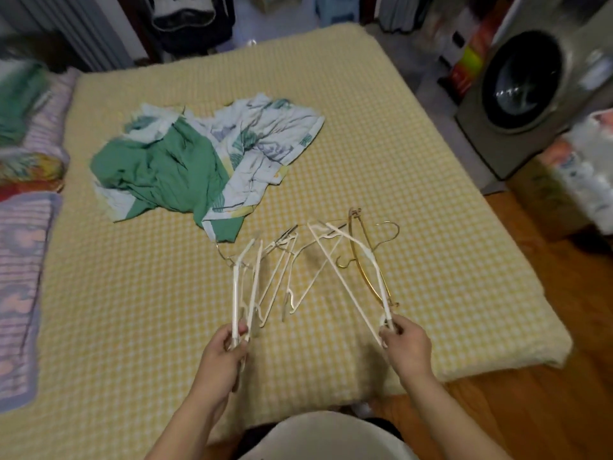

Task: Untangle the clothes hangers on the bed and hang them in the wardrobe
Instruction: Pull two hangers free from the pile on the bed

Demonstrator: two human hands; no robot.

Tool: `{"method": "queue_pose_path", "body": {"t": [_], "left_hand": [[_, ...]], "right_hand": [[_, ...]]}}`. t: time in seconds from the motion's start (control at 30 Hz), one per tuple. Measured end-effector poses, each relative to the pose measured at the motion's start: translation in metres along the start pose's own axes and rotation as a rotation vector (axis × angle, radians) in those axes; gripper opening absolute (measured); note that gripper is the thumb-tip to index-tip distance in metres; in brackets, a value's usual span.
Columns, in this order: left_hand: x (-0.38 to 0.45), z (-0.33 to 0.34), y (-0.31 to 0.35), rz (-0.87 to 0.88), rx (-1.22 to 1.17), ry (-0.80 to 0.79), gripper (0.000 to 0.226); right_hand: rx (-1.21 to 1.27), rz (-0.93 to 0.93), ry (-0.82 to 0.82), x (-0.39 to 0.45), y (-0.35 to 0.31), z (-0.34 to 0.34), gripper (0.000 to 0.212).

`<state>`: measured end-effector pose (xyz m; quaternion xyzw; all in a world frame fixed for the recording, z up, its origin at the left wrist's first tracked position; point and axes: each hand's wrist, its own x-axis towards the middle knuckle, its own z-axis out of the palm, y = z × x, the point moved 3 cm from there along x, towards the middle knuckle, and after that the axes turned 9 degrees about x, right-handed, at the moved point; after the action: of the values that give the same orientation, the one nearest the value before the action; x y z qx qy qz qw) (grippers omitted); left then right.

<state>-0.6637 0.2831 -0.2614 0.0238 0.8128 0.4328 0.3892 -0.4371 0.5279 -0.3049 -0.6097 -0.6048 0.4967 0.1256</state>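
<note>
Several white hangers and a gold hanger form one tangled bunch lifted just above the yellow checked bed. My left hand grips the corner ends of the white hangers on the left side of the bunch. The right side is held by my right hand, shut on a white hanger's corner with the gold hanger's end beside it. The far ends of the hangers still interlock near the middle of the bed. Dark clothes hang beyond the bed's far edge.
A crumpled green and white sheet lies on the bed behind the hangers. Folded bedding is stacked along the left. A washing machine stands at the right, with boxes on the wooden floor. A white bucket sits below me.
</note>
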Motion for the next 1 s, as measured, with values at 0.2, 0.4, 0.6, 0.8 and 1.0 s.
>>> {"method": "queue_pose_path", "body": {"t": [0.2,0.4,0.6,0.8,1.0], "left_hand": [[0.0,0.005,0.026,0.06,0.073,-0.091,0.022],[0.019,-0.005,0.042,0.162,0.184,-0.233,0.021],[0.024,-0.029,0.027,0.257,0.391,-0.445,0.023],[-0.016,0.003,0.017,0.359,0.529,-0.692,0.026],[-0.122,0.081,0.004,0.512,0.706,-1.022,0.027]], "right_hand": [[0.121,-0.012,0.022,-0.02,0.001,-0.037,0.01],[0.109,-0.05,0.125,-0.083,0.023,-0.041,0.02],[0.099,0.074,0.323,-0.184,0.064,-0.023,0.018],[0.255,0.284,0.607,-0.312,0.106,-0.014,0.017],[0.436,0.431,0.963,-0.443,0.16,-0.038,0.015]]}}
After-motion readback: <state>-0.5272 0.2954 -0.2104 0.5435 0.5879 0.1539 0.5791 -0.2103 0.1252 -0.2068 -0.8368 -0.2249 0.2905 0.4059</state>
